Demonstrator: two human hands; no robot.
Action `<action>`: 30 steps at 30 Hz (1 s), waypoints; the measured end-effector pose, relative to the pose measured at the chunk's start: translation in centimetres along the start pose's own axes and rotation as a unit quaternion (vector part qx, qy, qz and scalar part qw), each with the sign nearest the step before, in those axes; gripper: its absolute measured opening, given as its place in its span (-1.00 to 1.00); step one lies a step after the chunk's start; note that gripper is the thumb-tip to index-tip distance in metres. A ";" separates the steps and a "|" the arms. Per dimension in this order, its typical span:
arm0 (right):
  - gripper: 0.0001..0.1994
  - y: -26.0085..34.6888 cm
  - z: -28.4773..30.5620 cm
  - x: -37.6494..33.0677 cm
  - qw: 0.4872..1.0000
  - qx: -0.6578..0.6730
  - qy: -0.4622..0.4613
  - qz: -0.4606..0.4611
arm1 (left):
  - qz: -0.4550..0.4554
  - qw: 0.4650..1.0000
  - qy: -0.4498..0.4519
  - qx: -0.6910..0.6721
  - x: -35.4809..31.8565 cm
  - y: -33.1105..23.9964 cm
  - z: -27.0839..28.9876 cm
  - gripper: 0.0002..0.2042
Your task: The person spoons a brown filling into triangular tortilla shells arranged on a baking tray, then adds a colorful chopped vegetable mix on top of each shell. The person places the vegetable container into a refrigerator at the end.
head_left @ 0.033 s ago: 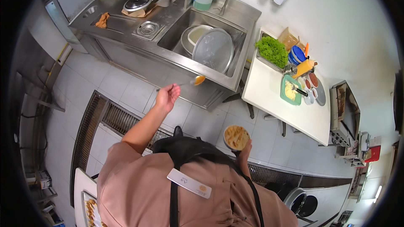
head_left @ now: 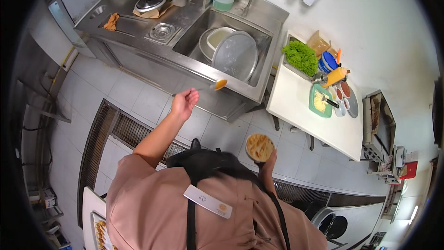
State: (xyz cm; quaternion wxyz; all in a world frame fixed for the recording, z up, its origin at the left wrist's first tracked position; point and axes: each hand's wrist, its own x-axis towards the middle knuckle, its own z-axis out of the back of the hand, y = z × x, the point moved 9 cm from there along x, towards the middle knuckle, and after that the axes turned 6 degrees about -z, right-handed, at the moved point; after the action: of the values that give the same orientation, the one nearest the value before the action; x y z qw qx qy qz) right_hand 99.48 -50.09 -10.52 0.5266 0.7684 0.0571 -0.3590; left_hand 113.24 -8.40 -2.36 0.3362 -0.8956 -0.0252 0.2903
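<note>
Two hands are at work above the tiled kitchen floor (head_left: 115, 88). The left hand (head_left: 184, 103) is raised with its fingers closed around the thin handle of a spoon (head_left: 220, 84), whose bowl carries an orange sauce and points toward the steel sink (head_left: 259, 93). The right hand (head_left: 268, 164) sits lower, close to the body, and grips from below a round flatbread (head_left: 260, 147), golden with brown toasted spots; the fingers are mostly hidden beneath it, so the grip seems to be a cupped hold, though I cannot tell exactly. Spoon and flatbread are well apart, the spoon up by the sink's front edge, the bread just above the person's chest.

Inside the sink lie a large round metal lid (head_left: 234, 56) and a white bowl (head_left: 217, 38). To the right stands a white table (head_left: 305, 115) with a tray of green lettuce (head_left: 300, 58), an orange squeeze bottle (head_left: 334, 76) and a green container (head_left: 320, 101) of pale filling.
</note>
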 end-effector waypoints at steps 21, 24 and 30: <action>-0.28 16.3 -65.2 47.2 0.770 -0.545 0.225 0.244 | -0.196 0.965 -0.170 -0.038 15.5 -10.2 0.8 -0.80; -0.18 13.1 -66.4 50.6 0.630 -0.692 0.226 0.270 | -0.173 0.970 -0.170 0.037 20.4 -8.6 -0.7 -0.76; -0.17 9.8 -64.7 55.1 0.553 -0.761 0.273 0.202 | -0.135 0.955 -0.163 0.207 30.5 -5.3 -3.7 -0.71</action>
State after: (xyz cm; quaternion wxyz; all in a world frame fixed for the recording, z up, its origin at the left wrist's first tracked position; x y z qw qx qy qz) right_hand 176.39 -15.41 -24.58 0.9329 0.1340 0.2933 0.1605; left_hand 141.37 0.86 -12.15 0.5416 -0.7351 -0.1398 0.3831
